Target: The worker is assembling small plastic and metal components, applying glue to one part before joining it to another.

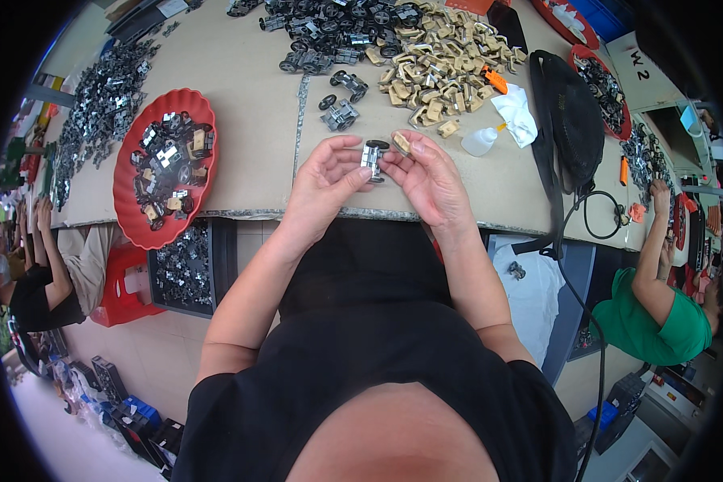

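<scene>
My left hand [323, 183] holds a small toy car chassis [370, 161], silver-grey with black wheels, between thumb and fingers near the table's front edge. Close beside it, my right hand [435, 183] pinches a small tan toy car part [402, 144] between thumb and forefinger. Its other fingers reach toward the chassis; whether they touch it I cannot tell. Just beyond my hands lie two loose chassis [341, 117]. A heap of tan parts [442, 72] spreads farther back, next to a heap of wheeled chassis [321, 36]. One tan part [448, 128] lies apart.
At left stands a red scalloped bowl [126, 173] of chassis, some with tan parts, beside grey pieces [108, 104]. A small white bottle [479, 142], a white tissue [515, 116], an orange tool [494, 79] and a black bag [572, 120] lie right. Co-workers sit on both sides.
</scene>
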Motion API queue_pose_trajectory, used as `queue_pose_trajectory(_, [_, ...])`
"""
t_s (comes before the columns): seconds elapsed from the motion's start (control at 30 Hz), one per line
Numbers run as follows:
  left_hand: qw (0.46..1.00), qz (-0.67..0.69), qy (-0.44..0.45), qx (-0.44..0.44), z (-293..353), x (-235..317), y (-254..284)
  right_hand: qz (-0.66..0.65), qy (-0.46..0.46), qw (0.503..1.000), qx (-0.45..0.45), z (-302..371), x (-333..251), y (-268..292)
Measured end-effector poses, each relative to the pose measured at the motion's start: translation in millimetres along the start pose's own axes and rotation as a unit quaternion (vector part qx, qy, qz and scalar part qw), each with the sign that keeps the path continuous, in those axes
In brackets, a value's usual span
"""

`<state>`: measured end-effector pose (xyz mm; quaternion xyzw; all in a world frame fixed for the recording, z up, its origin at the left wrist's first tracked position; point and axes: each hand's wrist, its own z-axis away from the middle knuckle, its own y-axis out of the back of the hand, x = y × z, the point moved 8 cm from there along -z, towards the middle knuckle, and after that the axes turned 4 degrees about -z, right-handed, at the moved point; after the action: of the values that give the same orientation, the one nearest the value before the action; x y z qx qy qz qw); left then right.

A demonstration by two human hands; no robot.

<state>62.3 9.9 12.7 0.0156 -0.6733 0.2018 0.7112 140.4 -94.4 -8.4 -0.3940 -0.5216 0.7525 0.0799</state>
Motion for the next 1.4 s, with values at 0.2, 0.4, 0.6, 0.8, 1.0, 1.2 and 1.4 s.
queue_pose_trajectory(0.2, [0.999,0.028,0.034,-0.020,-1.5,-6.1,1.9,0.024,-0.011,1.000,-0.006,-0.8,0.6,2.2])
queue_pose_trajectory(0.4, [0.999,-0.022,-0.016,-0.040,-3.5,-3.6,6.8,0.057,-0.021,0.998,-0.029,-1.3,3.3,-0.7])
queue_pose_trajectory(0.6, [0.985,-0.122,-0.125,-0.014,-3.7,10.5,6.1,0.173,-0.006,0.985,-0.023,-0.9,-6.1,-3.7])
queue_pose_trajectory(0.8, [0.984,-0.113,-0.135,0.000,-6.2,20.7,3.4,0.217,-0.063,0.974,-0.022,-3.5,-9.5,-4.9])
queue_pose_trajectory(1.0, [0.987,-0.104,-0.120,0.008,-8.2,16.0,3.1,0.164,-0.086,0.982,-0.031,-8.7,-2.5,-1.0])
queue_pose_trajectory(1.2, [0.987,-0.107,-0.123,0.011,-9.1,14.9,3.8,0.167,-0.114,0.979,-0.034,-9.8,-2.1,-4.1])
queue_pose_trajectory(1.4, [0.987,-0.112,-0.114,0.012,-9.2,14.6,5.5,0.173,-0.139,0.974,-0.035,-11.2,-0.7,-0.6])
